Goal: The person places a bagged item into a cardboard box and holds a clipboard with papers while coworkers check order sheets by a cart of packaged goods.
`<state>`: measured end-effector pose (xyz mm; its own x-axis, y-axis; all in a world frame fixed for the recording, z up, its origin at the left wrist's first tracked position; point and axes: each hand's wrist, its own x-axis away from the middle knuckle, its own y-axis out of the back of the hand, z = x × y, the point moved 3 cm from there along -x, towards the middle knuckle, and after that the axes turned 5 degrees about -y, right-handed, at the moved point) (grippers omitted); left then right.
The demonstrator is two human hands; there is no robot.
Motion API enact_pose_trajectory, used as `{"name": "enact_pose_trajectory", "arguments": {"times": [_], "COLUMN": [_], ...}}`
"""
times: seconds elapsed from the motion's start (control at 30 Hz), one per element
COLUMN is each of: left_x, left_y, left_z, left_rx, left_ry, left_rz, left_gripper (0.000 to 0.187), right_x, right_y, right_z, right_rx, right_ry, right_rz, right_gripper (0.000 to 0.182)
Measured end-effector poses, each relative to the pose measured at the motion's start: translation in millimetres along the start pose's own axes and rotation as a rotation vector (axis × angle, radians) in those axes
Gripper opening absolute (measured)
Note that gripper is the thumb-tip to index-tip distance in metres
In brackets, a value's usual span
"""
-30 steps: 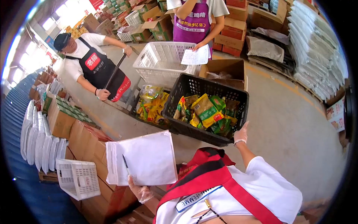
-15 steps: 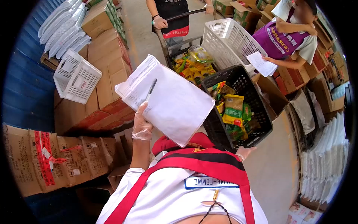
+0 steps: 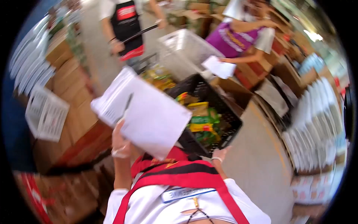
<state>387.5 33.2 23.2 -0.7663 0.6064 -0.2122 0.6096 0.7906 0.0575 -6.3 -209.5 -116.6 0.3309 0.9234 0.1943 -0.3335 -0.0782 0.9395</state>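
Observation:
My left hand (image 3: 121, 142), in a clear glove, grips a stack of white papers (image 3: 153, 115) at its lower left edge. A pen (image 3: 128, 102) lies across the top sheet, near my thumb. Down at the near edge of a black crate (image 3: 233, 112) is my gloved right hand (image 3: 220, 154), beside or on the rim; its fingers are partly blurred, and I cannot tell whether they grip it. Yellow and green packets (image 3: 204, 119) lie inside the crate.
A person in a black apron (image 3: 128, 30) holds a cart's dark handle (image 3: 140, 33). Another in a purple vest (image 3: 233, 37) holds papers (image 3: 219, 67). A white crate (image 3: 186, 52) stands behind the black one. Cartons (image 3: 71, 97) line the left; white stacks (image 3: 309, 130) stand right.
The view has turned, so the crates, people and papers appear further left. More of my right hand and forearm shows. My left hand still holds the papers.

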Motion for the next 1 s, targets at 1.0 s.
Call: {"name": "enact_pose_trajectory", "arguments": {"times": [1.0], "left_x": [20], "left_y": [-8], "left_z": [-4], "left_rx": [0.827], "left_ry": [0.605], "left_rz": [-0.473], "left_gripper": [0.042], "right_x": [-14], "right_y": [5], "right_z": [-6], "right_rx": [0.151], "right_ry": [-0.088], "right_rz": [0.325], "right_gripper": [0.116]}}
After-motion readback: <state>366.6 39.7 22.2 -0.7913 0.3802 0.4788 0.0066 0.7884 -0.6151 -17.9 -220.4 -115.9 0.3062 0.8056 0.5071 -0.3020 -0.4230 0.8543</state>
